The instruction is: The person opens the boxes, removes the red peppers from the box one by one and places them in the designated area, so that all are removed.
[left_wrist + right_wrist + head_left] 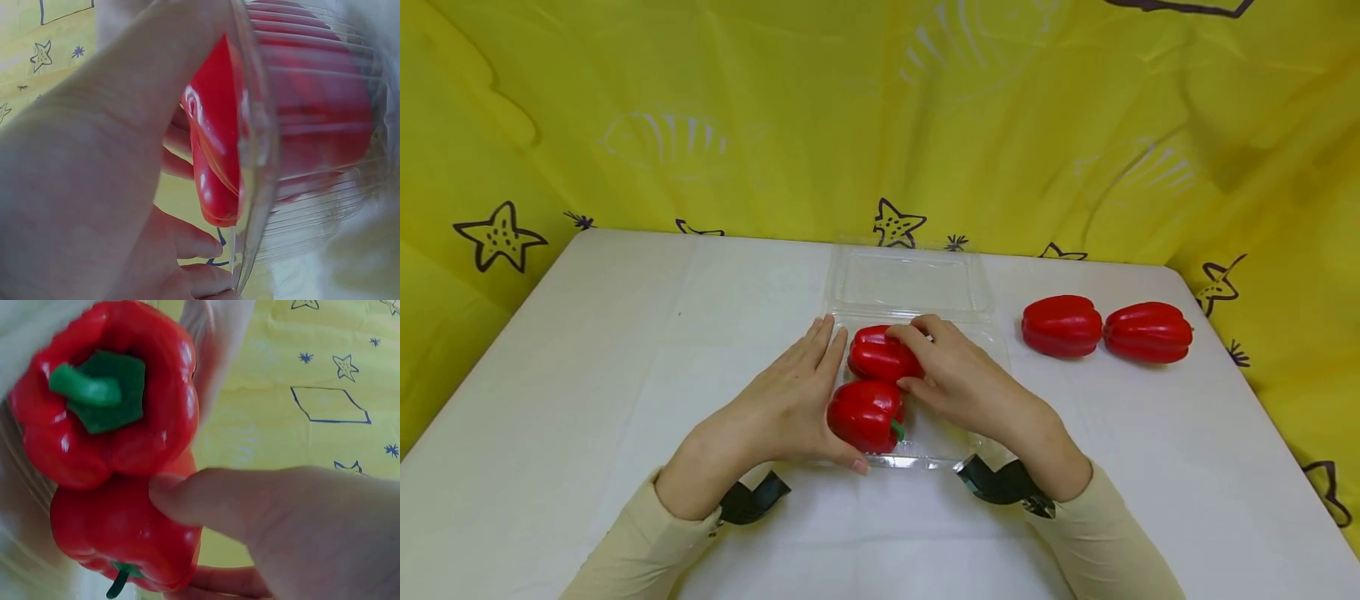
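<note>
Two red bell peppers lie inside a clear plastic clamshell box [936, 433] in the head view. My right hand [966, 375] grips the far bell pepper [874, 353], with the thumb pressed on its near side, as the right wrist view also shows. The near bell pepper [859, 414] lies against it, its green stem [94, 387] facing the right wrist camera. Along the box's left side rests my left hand [778, 404], fingers straight and thumb stretched past the front corner. In the left wrist view, the ribbed box wall [312, 94] shows red through it.
The box's clear lid [912, 279] lies folded back toward the yellow curtain [775, 125]. Two more red bell peppers, a left one [1062, 327] and a right one [1148, 332], lie end to end on the white table [587, 375] at the right.
</note>
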### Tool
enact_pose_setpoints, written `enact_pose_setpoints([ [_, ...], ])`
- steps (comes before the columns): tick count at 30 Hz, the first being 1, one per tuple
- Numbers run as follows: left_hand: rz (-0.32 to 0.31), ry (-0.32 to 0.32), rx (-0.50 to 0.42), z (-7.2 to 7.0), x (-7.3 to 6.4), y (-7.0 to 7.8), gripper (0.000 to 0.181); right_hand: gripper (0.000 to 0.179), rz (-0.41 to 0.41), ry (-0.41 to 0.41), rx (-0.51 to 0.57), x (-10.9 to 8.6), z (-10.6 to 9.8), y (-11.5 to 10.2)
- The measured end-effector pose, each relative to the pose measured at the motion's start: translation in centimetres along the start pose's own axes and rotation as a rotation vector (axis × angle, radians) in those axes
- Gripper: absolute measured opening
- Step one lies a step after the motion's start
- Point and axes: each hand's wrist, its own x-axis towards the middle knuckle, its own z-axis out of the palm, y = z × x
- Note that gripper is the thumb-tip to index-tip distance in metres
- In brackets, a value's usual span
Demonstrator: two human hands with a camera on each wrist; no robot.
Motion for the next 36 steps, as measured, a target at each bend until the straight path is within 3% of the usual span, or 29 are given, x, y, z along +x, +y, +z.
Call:
enact_pose_setpoints([
  [8, -0.009, -0.001, 0.006, 0.0, 0.1, -0.1, 0.138, 0.064, 0.079, 0.017, -0.028, -0.9, -1.7, 0.2],
  [15, -0.017, -0.004, 0.001, 0.1, 0.1, -0.1, 0.139, 0.057, 0.139, -0.072, -0.082, -2.3, -3.0, 0.6],
  [22, -0.020, -0.004, 0.000, 0.2, 0.1, 0.0, 0.139, 0.054, 0.215, -0.190, -0.107, -2.6, -2.8, 0.6],
  [36, -0.026, -0.012, 0.000, 0.1, 0.1, 0.0, 0.138, 0.055, 0.214, -0.196, -0.168, -1.9, -1.7, 0.3],
])
